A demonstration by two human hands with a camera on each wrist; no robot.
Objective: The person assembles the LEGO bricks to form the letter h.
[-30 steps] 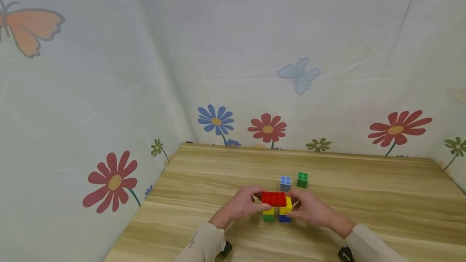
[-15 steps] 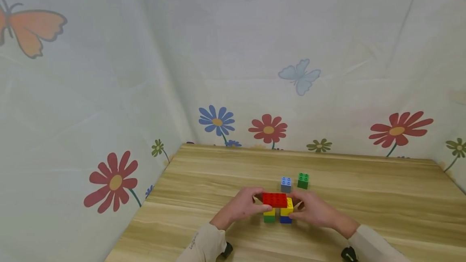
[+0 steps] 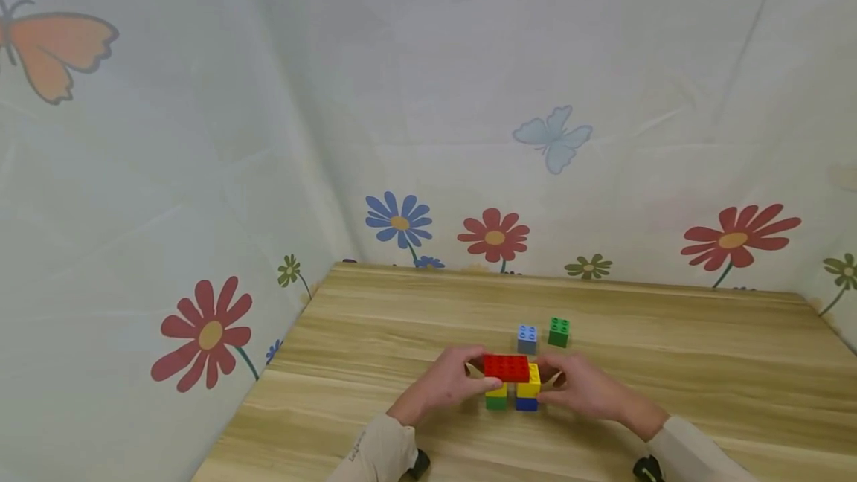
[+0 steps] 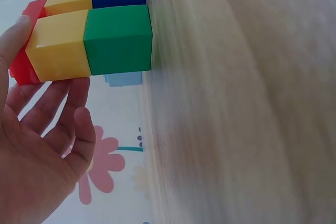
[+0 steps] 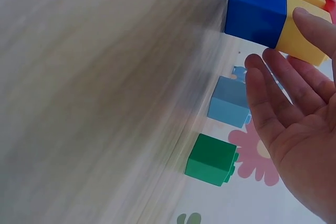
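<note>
A red brick (image 3: 506,368) lies across two short stacks, bridging them. The left stack has a yellow brick (image 4: 59,45) on a green brick (image 4: 118,40). In the other, a yellow brick (image 5: 300,34) sits on a dark blue brick (image 5: 257,13). My left hand (image 3: 447,378) pinches the red brick at its left end, thumb in front and fingers behind. At the right stack, my right hand (image 3: 584,387) holds the upper yellow brick lightly, its thumb by the front edge and fingers behind. The red brick partly covers the left yellow brick in the head view.
Behind the stacks, a light blue brick (image 3: 527,339) and a loose green brick (image 3: 559,332) stand on the wooden table (image 3: 375,318). A flower-printed cloth (image 3: 428,95) hangs at the table's back and left edges.
My right thumb has slid slightly right, from the front of the yellow brick to its edge. The left hand and the bricks stay almost still.
</note>
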